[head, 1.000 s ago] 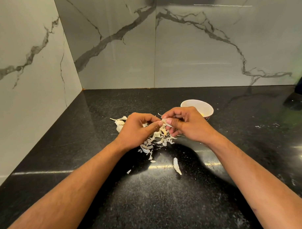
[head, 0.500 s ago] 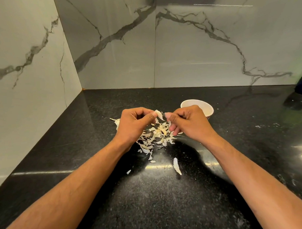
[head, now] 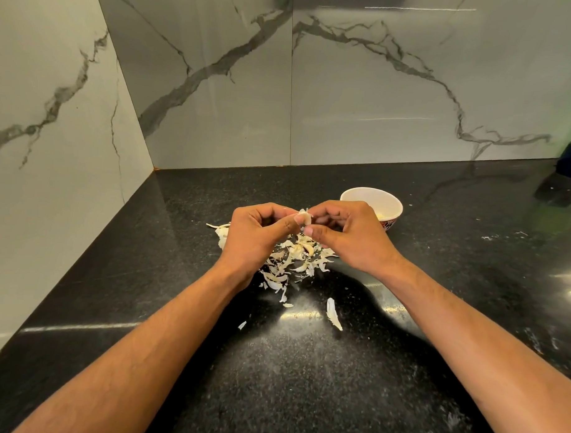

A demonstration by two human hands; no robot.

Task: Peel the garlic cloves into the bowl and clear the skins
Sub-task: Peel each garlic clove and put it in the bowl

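Head view: both hands, left (head: pixel 254 234) and right (head: pixel 351 235), again pinch one garlic clove (head: pixel 305 217) after parting half a second ago.

Warm, dimmish light from overhead. The counter (head: pixel 179 245) glares in streaks near the arms' broad shadow. Wide-angle bending shows at the wall (head: pixel 54 111) edges; the focus stays fairly sharp.

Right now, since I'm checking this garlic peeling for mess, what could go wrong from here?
1. The papery garlic skins lie loose on the black speckled countertop; a forearm sweep may scatter them further.
2. Both hands, left hand and right hand, pinch the small garlic clove short of the white round bowl; it could drop into the skins.
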